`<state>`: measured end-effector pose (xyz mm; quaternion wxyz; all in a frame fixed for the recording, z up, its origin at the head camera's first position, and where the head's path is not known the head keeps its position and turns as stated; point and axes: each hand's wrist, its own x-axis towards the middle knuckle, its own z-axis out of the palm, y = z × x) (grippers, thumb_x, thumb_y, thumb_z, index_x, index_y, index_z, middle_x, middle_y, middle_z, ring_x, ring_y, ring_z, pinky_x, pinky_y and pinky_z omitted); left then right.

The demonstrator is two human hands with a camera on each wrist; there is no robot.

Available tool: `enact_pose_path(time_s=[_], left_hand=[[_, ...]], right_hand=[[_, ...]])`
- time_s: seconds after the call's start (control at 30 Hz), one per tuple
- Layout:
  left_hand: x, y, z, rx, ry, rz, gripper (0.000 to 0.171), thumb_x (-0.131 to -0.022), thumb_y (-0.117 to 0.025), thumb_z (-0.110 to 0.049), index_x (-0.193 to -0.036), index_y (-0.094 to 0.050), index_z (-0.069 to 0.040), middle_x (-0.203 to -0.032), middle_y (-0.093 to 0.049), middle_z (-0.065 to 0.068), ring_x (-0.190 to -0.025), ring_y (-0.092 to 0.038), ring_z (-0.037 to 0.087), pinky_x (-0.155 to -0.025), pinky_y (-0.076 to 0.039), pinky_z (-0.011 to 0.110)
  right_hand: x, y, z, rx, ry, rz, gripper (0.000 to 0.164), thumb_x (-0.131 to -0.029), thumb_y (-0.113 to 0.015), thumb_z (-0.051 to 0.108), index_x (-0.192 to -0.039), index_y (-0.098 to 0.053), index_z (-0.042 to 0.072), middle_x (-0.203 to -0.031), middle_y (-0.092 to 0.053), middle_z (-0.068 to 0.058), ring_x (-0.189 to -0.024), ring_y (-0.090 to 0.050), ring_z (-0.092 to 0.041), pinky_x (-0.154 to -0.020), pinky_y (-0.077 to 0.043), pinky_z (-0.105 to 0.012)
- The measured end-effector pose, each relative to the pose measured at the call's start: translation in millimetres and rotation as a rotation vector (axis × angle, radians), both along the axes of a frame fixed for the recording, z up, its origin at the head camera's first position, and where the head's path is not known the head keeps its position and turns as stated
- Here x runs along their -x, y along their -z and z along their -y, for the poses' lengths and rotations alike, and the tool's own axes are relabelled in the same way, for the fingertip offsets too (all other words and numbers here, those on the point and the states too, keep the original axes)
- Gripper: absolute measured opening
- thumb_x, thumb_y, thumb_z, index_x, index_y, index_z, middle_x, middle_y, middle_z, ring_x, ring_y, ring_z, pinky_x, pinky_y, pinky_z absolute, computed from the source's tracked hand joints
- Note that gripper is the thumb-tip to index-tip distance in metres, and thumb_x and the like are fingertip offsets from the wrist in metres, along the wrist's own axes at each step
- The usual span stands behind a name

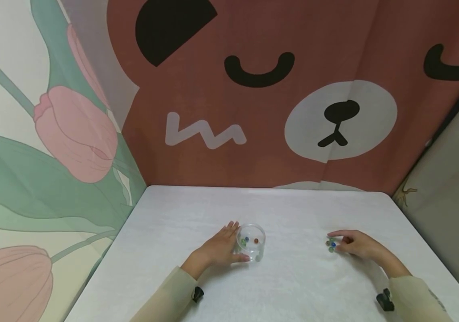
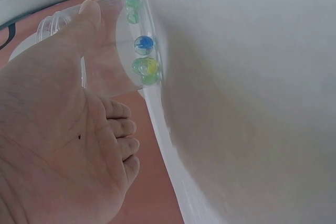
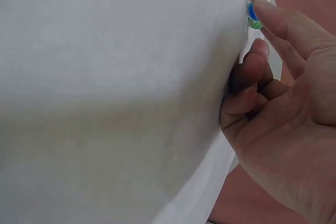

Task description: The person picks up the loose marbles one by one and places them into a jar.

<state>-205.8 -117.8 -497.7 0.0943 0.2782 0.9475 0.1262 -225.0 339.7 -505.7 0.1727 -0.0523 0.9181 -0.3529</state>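
Several marbles point(image 2: 144, 45) already sit in the clear jar point(image 1: 252, 248); a small cluster point(image 1: 331, 244) remains on the white table point(image 1: 293, 286); left hand point(image 1: 222, 247) spread against jar; right hand point(image 1: 355, 244) at cluster, whether pinching one, cannot tell

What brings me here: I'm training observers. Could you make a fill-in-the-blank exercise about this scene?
The clear jar stands by the person's ____ hand.
The loose marbles lie nearest the ____ hand.
The tabletop is coloured ____.
In the left wrist view, the jar's marble between the green ones is ____.
Missing words: left; right; white; blue.
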Motion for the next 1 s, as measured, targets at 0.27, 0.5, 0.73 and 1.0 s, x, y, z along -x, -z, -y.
enact_pose_path(time_s=[0.27, 0.5, 0.73, 1.0], left_hand=[[-3.2, -3.2, -0.8, -0.017, -0.002, 0.025, 0.104, -0.092, -0.059, -0.067, -0.159, -0.021, 0.002, -0.168, -0.018, 0.016, -0.156, -0.013, 0.029, -0.128, -0.014, 0.04], [-3.5, -5.6, -1.0, -0.014, -0.005, 0.019, 0.103, -0.092, -0.056, -0.069, -0.16, -0.021, -0.001, -0.168, -0.017, 0.016, -0.157, -0.011, 0.028, -0.128, -0.014, 0.039], [-0.5, -4.0, 0.4, -0.008, -0.002, 0.005, 0.103, -0.092, -0.056, -0.07, -0.16, -0.022, 0.0, -0.168, -0.018, 0.016, -0.156, -0.012, 0.028, -0.128, -0.014, 0.039], [-2.5, -6.0, 1.8, -0.025, 0.004, 0.021, 0.103, -0.092, -0.058, -0.068, -0.159, -0.023, 0.001, -0.167, -0.019, 0.017, -0.156, -0.012, 0.03, -0.128, -0.015, 0.04]], right_hand=[[-2.3, 0.4, 2.8, -0.035, 0.025, 0.012, 0.044, -0.091, -0.076, 0.021, -0.132, -0.067, 0.007, -0.088, -0.055, -0.005, -0.08, -0.046, -0.021, -0.063, -0.037, -0.03], [-0.4, -2.6, 2.5, -0.057, 0.02, -0.001, 0.038, -0.093, -0.074, 0.018, -0.128, -0.067, 0.006, -0.091, -0.054, -0.006, -0.081, -0.047, -0.022, -0.063, -0.04, -0.032], [1.8, -1.7, 4.3, -0.068, 0.02, -0.054, 0.027, -0.092, -0.074, 0.017, -0.118, -0.07, 0.008, -0.088, -0.053, -0.005, -0.08, -0.046, -0.022, -0.064, -0.039, -0.032], [-0.9, 0.9, 6.9, -0.092, 0.022, -0.082, 0.016, -0.094, -0.072, 0.019, -0.108, -0.07, 0.011, -0.083, -0.051, -0.003, -0.077, -0.045, -0.02, -0.065, -0.037, -0.032]])
